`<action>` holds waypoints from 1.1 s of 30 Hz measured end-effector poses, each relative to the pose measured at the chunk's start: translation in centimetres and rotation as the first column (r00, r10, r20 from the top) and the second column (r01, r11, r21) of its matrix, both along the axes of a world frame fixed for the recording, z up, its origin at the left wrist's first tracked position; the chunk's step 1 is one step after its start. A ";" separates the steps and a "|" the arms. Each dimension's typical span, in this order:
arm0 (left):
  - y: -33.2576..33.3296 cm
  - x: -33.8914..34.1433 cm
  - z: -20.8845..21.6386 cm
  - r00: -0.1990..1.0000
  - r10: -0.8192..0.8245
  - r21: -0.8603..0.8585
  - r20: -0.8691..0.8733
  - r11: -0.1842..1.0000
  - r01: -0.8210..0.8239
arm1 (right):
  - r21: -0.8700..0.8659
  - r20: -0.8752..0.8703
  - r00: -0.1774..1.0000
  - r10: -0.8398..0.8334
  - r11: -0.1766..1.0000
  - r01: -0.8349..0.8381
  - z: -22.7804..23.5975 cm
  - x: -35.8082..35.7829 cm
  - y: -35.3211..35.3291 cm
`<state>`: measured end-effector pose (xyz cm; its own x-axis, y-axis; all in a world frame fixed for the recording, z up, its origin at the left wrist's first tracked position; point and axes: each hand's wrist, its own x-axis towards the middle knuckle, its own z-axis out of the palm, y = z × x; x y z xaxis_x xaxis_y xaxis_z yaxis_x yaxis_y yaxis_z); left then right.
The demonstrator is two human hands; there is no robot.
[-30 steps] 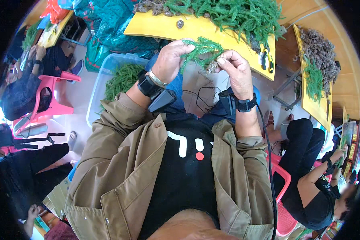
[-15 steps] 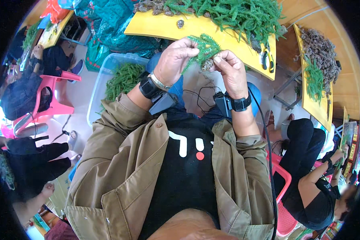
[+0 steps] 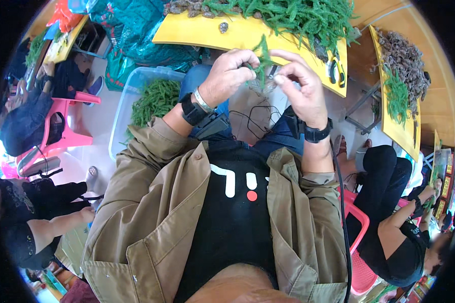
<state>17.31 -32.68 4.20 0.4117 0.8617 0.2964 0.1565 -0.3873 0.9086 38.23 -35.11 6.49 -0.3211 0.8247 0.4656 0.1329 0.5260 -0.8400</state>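
In front of my chest my left hand (image 3: 233, 73) pinches a green artificial pine sprig (image 3: 263, 53), its tip pointing up. My right hand (image 3: 304, 88) is just right of the sprig. Its thumb and index finger are spread apart, and I see nothing held firmly between them. A blurred greyish shape (image 3: 262, 87), possibly a pine cone, hangs below the sprig between the two hands; its outline is smeared. Beyond the hands stands a yellow table (image 3: 202, 34) with a lone pine cone (image 3: 223, 27) and a heap of green sprigs (image 3: 303, 20).
Black-handled scissors (image 3: 337, 70) lie at the table's right end. A clear plastic bin (image 3: 120, 108) of green sprigs stands left of my legs. Teal bags (image 3: 131, 38) are behind it. Another yellow table (image 3: 397, 134) holds brown cones. People sit on both sides; cables hang below my hands.
My right thumb and index finger have parted from the pine cone they pinched, and the hand has shifted slightly right. The sprig now stands more upright in my left hand.
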 end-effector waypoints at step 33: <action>0.4 -0.3 -1.0 0.970 0.015 -0.019 0.243 1.000 -0.011 | -0.203 -0.040 0.999 0.034 0.978 -0.041 -3.1 -2.0 -0.4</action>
